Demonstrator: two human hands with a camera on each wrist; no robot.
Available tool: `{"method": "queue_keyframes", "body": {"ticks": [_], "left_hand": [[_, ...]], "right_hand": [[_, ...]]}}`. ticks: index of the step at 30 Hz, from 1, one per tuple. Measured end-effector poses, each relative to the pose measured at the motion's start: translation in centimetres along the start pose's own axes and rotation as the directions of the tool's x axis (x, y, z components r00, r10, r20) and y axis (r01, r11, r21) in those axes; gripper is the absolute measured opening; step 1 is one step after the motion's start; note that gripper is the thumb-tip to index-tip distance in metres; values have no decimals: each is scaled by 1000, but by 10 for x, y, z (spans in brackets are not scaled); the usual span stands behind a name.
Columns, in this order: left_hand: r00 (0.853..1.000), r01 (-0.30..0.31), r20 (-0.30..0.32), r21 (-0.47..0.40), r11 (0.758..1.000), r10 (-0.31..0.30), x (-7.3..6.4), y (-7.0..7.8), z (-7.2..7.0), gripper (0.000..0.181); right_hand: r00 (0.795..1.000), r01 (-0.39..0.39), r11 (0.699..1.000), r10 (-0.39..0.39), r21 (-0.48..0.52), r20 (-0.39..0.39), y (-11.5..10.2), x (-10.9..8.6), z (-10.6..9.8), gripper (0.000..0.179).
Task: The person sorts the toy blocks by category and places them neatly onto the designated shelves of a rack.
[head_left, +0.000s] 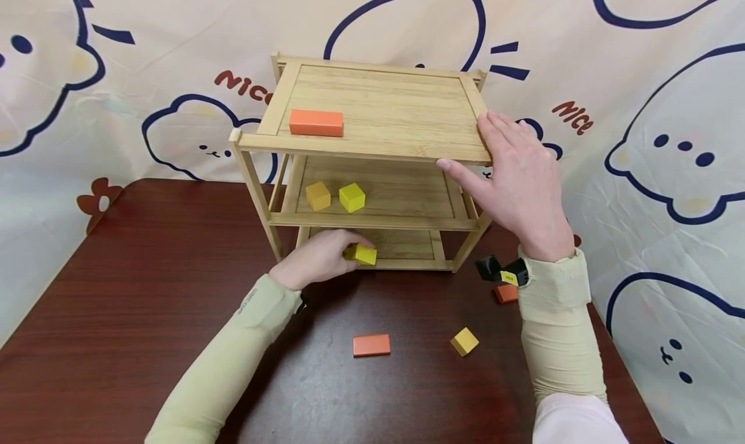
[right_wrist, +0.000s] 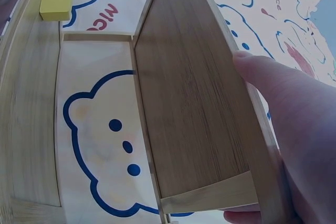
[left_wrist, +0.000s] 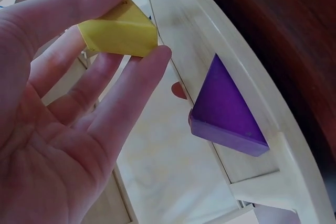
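My left hand (head_left: 323, 256) pinches a yellow block (head_left: 365, 254) between thumb and fingertips, at the front of the bottom level of a wooden shelf rack (head_left: 396, 101). The thumb covers part of this block (left_wrist: 123, 32) in the left wrist view. Beside it a purple triangular block (left_wrist: 226, 106) lies on the rack; in the head view it is hidden. My right hand (head_left: 524, 172) holds the top board's front right corner, thumb along the front rail and fingers over the side rail. The right wrist view shows the thumb (right_wrist: 262, 74) against the board's edge.
An orange-red bar (head_left: 316, 123) lies on the top board. An orange cube (head_left: 318, 196) and a yellow cube (head_left: 352, 198) stand on the middle board. On the dark table (head_left: 145, 315) lie another red bar (head_left: 371, 345), an orange-yellow cube (head_left: 464, 342) and a red block (head_left: 506, 294).
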State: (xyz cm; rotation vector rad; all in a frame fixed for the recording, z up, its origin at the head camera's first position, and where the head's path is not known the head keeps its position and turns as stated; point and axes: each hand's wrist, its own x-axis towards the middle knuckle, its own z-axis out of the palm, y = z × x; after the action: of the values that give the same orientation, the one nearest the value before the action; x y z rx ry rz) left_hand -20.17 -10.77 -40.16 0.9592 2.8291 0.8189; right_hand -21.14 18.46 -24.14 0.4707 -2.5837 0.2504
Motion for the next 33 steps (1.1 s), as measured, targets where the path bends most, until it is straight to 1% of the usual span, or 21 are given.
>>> {"method": "queue_keyframes", "body": {"ticks": [3,7,10,14,17,20,23,28,33], "left_hand": [[1000,25,18,9,1000,-25,3,1,0,33],[998,43,42,17,999,-44,6,1,0,35],[998,48,47,19,999,-49,9,0,1,36],[997,56,49,-15,998,-55,14,-2,2,37],[997,61,56,-28,998,-59,17,-3,3,37],[994,82,73,-21,996,-80,20,-5,5,39],[987,129,101,-29,991,-125,23,-6,7,41],[974,186,143,-51,981,-177,27,-7,9,44],[954,242,195,-62,968,-226,29,-7,12,47]], "right_hand": [[1000,-1,1000,1,-1,1,0,0,0,92],[1000,-3,1000,3,-2,5,-1,1,0,92],[1000,5,1000,-5,-4,-6,-1,1,0,91],[999,20,1000,-20,-2,-30,0,1,0,90],[999,19,1000,-19,2,-31,-1,1,0,89],[999,18,1000,-18,3,-31,0,1,0,89],[999,17,1000,-17,3,-31,0,1,0,89],[1000,11,1000,-10,6,-20,-1,0,0,89],[1000,16,1000,-16,6,-27,0,0,0,90]]}}
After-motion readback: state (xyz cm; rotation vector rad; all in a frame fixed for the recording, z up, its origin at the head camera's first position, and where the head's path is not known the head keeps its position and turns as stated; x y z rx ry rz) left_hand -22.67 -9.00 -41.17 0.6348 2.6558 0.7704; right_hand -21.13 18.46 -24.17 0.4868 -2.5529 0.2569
